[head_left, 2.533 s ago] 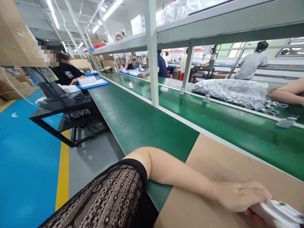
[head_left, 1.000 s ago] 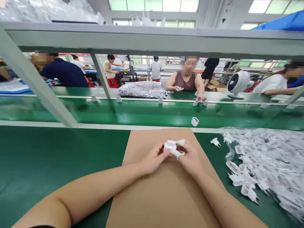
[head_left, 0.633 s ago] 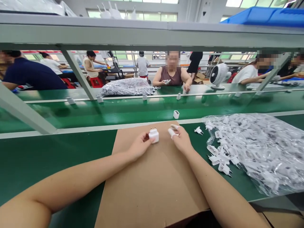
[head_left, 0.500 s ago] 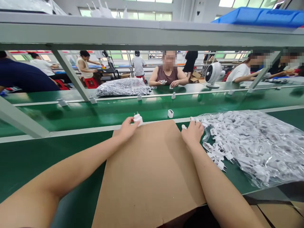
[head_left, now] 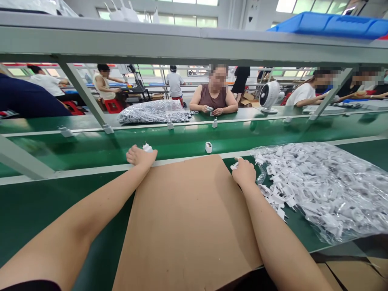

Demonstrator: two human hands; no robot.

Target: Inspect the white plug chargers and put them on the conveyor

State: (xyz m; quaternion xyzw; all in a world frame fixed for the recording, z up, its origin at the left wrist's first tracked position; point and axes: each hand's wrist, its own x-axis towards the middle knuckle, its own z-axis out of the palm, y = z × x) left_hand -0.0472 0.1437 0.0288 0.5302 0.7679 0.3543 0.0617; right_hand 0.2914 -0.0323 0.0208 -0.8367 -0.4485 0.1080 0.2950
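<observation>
Charger (head_left: 147,148) is kinda cupped by the left grip (head_left: 142,157) past the cardboard's (head_left: 194,218) far left corner, can't tell if pinched. A plug (head_left: 234,166) is pinched by the right grip (head_left: 243,171), far right corner. Clear bag (head_left: 363,194)'s stuffed with plugs (head_left: 291,178).

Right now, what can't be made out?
Head view:
Left hand, grip on white adapter: hidden by the hand's back.
Right hand, most of white piece: covered by the hand.
Near clear bag, part count: overlap, glare.
Blue tray, one end: cut off by right edge.
</observation>
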